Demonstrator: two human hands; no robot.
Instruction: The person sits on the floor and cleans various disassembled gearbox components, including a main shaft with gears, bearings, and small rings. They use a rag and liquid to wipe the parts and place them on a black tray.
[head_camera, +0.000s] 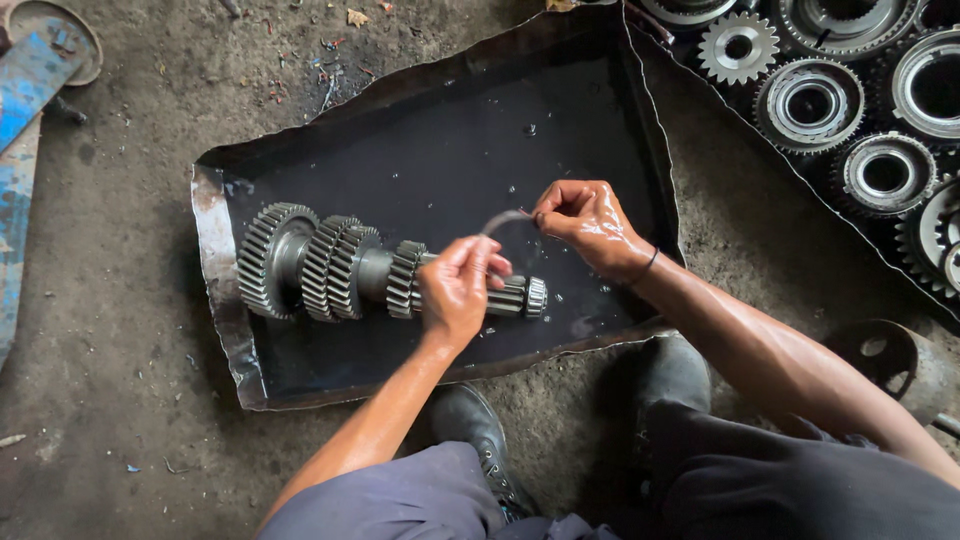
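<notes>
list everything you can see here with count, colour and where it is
gear shaft: one, grey steel, lying in the tray's dark liquid, left half
tray: one, black sheet metal, centre of the floor
strip: one, thin grey, curved, pinched between both hands above the shaft's right end
loose gears: several, grey, in a second tray top right
blue bar: one, blue, worn, far left edge
round part: one, rusty, right of the tray
floor: grey, gritty, all around
shoes: two, dark, below the tray
left hand: wet, over the shaft, grip on the strip
right hand: wet, grip on the strip's other end
</notes>
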